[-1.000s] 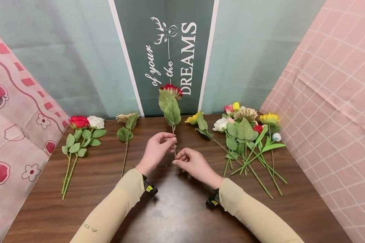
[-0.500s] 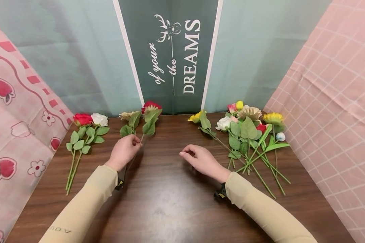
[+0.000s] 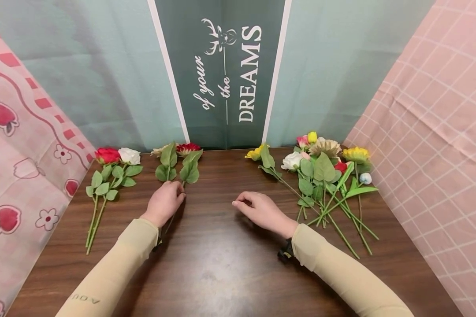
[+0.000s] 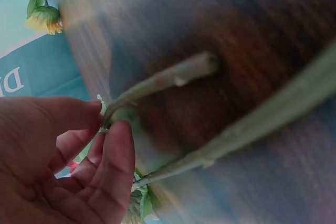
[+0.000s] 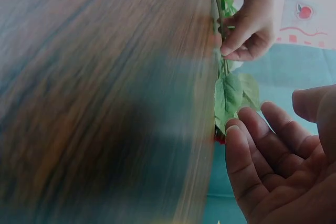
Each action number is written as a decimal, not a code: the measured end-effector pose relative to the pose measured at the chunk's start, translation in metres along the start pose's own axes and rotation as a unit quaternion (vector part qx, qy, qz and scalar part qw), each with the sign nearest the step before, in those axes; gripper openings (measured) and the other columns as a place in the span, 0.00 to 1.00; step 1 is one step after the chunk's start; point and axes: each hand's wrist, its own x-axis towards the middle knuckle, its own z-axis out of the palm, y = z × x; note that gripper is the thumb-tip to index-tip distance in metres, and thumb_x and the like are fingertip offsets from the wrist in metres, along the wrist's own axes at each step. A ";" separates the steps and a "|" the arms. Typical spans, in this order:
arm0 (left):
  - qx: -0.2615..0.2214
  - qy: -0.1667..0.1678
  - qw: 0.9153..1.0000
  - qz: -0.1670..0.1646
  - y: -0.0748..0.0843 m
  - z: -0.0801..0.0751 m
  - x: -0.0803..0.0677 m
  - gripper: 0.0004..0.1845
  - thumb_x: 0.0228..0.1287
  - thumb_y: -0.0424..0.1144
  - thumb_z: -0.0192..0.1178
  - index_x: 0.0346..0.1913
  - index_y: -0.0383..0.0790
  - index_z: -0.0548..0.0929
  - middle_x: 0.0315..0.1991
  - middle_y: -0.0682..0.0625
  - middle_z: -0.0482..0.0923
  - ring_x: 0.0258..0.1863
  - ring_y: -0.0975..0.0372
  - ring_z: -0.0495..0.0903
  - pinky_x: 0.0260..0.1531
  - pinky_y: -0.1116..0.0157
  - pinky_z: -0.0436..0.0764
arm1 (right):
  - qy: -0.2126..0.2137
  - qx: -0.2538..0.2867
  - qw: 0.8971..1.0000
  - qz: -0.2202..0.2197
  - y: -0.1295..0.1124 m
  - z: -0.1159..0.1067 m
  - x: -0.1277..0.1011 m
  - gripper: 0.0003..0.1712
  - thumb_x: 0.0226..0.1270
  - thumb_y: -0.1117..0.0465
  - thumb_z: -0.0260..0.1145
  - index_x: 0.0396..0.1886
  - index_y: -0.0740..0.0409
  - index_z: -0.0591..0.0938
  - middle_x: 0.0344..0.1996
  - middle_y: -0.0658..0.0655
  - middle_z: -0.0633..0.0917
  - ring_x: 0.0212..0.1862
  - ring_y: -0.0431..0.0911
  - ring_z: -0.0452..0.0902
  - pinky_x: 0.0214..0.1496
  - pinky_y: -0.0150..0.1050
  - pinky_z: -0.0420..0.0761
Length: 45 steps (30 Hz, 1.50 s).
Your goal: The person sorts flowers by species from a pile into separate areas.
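Observation:
A red-headed flower [image 3: 188, 148] with broad green leaves lies on the dark wooden table [image 3: 222, 268], close beside a beige flower [image 3: 160, 151]. My left hand [image 3: 173, 193] is on its stem just below the leaves. The left wrist view shows the thumb and a finger pinching that green stem [image 4: 168, 77], with a second stem [image 4: 262, 124] lying next to it. My right hand [image 3: 249, 205] rests near the table's middle, fingers loosely curled and holding nothing. In the right wrist view its palm [image 5: 278, 161] is bare, and the left hand [image 5: 249, 24] is seen gripping the stem above the leaves [image 5: 231, 95].
A red rose [image 3: 106, 155] and a white rose [image 3: 130, 155] lie together at the far left. A yellow flower [image 3: 254, 153] and a pile of several mixed flowers [image 3: 325, 167] lie at the right. A green banner [image 3: 226, 70] hangs behind; pink cloths flank the table.
The left hand has carried the red flower from upright at the middle leftward and laid it beside the beige flower. The right hand let go of the stem and has stayed near the middle.

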 end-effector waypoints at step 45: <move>0.094 -0.103 0.900 0.414 0.191 0.071 -0.045 0.40 0.75 0.63 0.52 0.81 0.49 0.59 0.80 0.43 0.54 0.78 0.48 0.56 0.76 0.47 0.54 | 0.046 -0.097 0.988 0.110 0.117 -0.129 -0.091 0.07 0.70 0.62 0.69 0.45 0.59 0.88 0.39 0.54 0.88 0.38 0.46 0.82 0.39 0.46 0.82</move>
